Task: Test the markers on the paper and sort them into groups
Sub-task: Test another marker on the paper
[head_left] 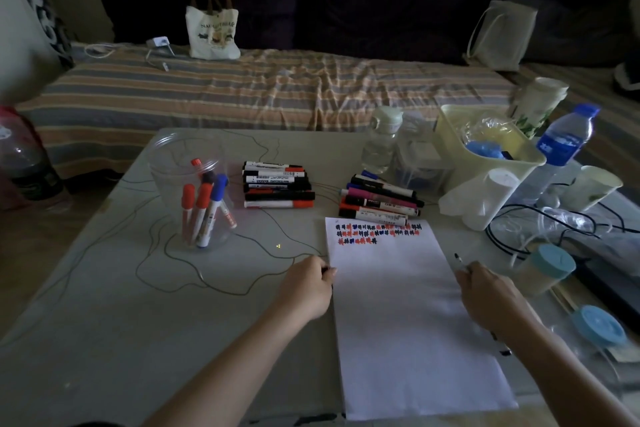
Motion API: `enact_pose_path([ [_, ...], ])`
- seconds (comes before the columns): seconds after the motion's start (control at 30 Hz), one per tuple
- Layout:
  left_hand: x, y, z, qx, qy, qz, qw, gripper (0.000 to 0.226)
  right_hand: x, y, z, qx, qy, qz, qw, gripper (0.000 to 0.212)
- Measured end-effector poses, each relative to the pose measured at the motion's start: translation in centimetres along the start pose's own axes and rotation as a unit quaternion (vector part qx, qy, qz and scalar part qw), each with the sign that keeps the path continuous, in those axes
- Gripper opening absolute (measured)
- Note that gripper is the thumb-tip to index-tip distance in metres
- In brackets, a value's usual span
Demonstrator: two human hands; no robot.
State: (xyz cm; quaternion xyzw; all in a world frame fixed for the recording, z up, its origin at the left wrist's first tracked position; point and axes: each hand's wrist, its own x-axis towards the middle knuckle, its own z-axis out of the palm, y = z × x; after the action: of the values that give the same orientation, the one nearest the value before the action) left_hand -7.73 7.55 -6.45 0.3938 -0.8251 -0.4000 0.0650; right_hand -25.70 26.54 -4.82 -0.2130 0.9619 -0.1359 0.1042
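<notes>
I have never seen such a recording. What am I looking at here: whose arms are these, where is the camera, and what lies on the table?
There is no machine. A person wears a camera on the head, so you look down at their own two arms. The left hand pinches the edge of a white paper; a small dark thing shows at its fingers, perhaps a cap. The right hand holds a marker, tip up. The paper carries rows of red and dark test marks. Behind it lie two piles of markers, and a clear cup holds more markers upright.
</notes>
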Motion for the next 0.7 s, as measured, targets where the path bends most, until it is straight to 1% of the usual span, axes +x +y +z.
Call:
enact_pose_path([
  [0.1,0.1,-0.2,-0.2,-0.004,0.000,0.001,1.000,0.028,0.6,-0.1,0.2,0.009,0.004,-0.004,1.000,0.024],
  [0.2,0.5,-0.6,-0.3,-0.033,-0.006,-0.003,0.999,0.026,0.8,-0.5,0.6,0.022,-0.002,-0.009,1.000,0.029],
  [0.3,0.6,-1.0,-0.7,-0.008,0.000,-0.004,1.000,0.026,1.4,-0.4,0.8,0.020,0.003,-0.021,1.000,0.030],
  [0.37,0.6,-1.3,-1.0,0.004,0.014,0.010,1.000,0.024,1.6,-0.4,0.4,0.011,0.030,-0.034,0.999,0.028],
  [0.47,1.0,-1.4,-1.4,0.011,0.040,0.055,0.998,0.017,1.5,-0.9,-0.4,0.029,0.060,-0.061,0.996,0.038],
  [0.53,1.5,-1.4,-1.6,0.012,0.046,0.090,0.995,0.013,1.4,-1.7,-0.2,0.035,0.022,-0.100,0.994,0.040],
  [0.6,2.1,-1.4,-1.7,0.014,0.052,0.121,0.991,0.015,1.1,-2.6,0.6,0.060,-0.027,-0.144,0.987,0.040],
  [0.67,2.8,-1.5,-1.7,0.022,0.056,0.144,0.988,0.018,1.0,-3.4,1.2,0.113,-0.044,-0.200,0.972,0.045],
  [0.7,3.1,-1.5,-1.7,0.030,0.057,0.152,0.986,0.019,1.0,-3.9,1.4,0.144,-0.044,-0.222,0.963,0.044],
])
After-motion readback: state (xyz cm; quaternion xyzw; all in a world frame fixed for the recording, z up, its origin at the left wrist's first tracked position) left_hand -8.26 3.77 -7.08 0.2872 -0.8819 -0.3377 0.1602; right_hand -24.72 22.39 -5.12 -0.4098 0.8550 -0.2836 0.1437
